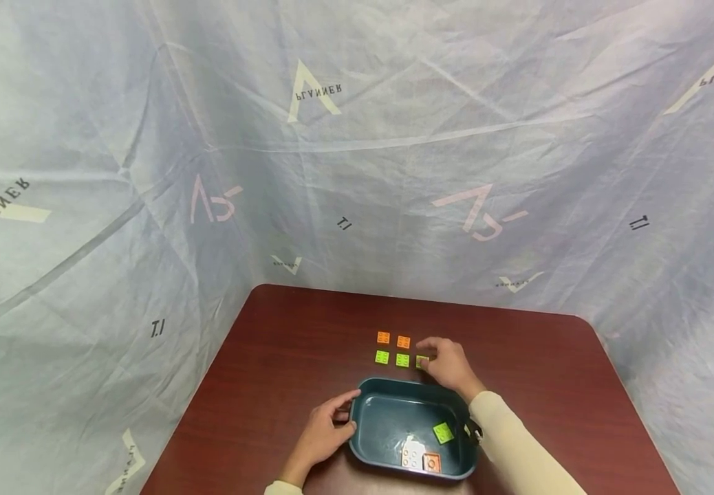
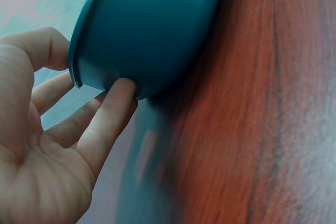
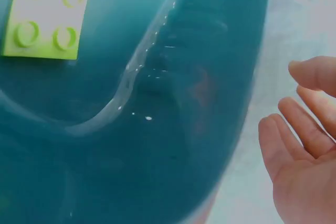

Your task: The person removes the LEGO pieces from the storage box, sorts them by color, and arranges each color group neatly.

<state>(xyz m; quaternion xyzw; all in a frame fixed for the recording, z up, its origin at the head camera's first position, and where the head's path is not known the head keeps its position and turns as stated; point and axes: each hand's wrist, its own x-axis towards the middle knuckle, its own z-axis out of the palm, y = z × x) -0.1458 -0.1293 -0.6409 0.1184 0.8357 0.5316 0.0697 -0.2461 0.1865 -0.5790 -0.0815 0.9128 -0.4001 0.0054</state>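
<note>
A dark teal plastic bin (image 1: 415, 386) sits at the table's near side. My left hand (image 1: 326, 430) holds its left end, and in the left wrist view the thumb and fingers (image 2: 113, 106) touch the rim and outer wall. Beyond the far rim, my right hand (image 1: 450, 364) is beside a green toy brick (image 1: 419, 359), partly covering it, with thumb and fingers apart. Two more green bricks (image 1: 402, 360) stand in line with it, and two orange bricks (image 1: 384, 337) form a row behind. Inside the bin lie a green brick (image 3: 47, 17), a white brick (image 1: 411, 454) and an orange brick (image 1: 432, 462).
The dark red wooden table (image 1: 295, 344) has rounded far corners. Pale printed cloth (image 1: 394, 172) hangs close behind its far edge and along both sides. The right forearm passes over the bin's right end, hiding part of it.
</note>
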